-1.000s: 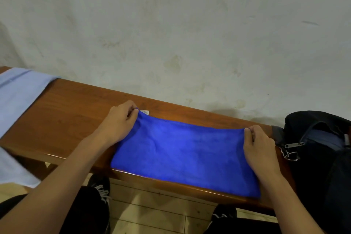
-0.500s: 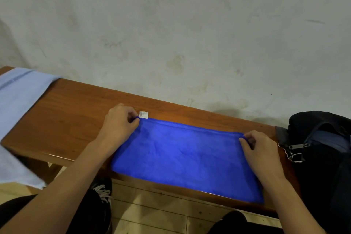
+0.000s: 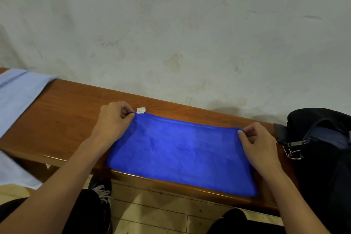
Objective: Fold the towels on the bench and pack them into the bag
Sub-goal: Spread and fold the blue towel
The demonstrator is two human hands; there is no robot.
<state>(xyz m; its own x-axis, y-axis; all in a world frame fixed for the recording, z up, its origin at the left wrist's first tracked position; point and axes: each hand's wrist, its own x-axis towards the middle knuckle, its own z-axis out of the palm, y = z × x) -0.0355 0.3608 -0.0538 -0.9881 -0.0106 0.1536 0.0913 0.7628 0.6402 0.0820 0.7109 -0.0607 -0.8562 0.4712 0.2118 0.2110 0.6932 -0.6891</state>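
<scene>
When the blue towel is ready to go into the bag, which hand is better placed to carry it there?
Probably the right hand. It pinches the blue towel at the far corner beside the black bag. The left hand pinches the opposite corner, away from the bag.

A long wooden bench point(image 3: 62, 112) with a glossy reddish-brown top runs along the stained wall, above a pale plank floor. A blue towel point(image 3: 182, 150) lies flat on it, its far corners right at the fingertips of the left hand point(image 3: 114, 121) and right hand point(image 3: 260, 146), with a small white label point(image 3: 141, 110) just beyond the left fingers. Well out past the left hand a light blue cloth point(image 3: 17, 99) drapes over the bench, and just beyond the right hand a black bag point(image 3: 321, 138) sits at its end.
</scene>
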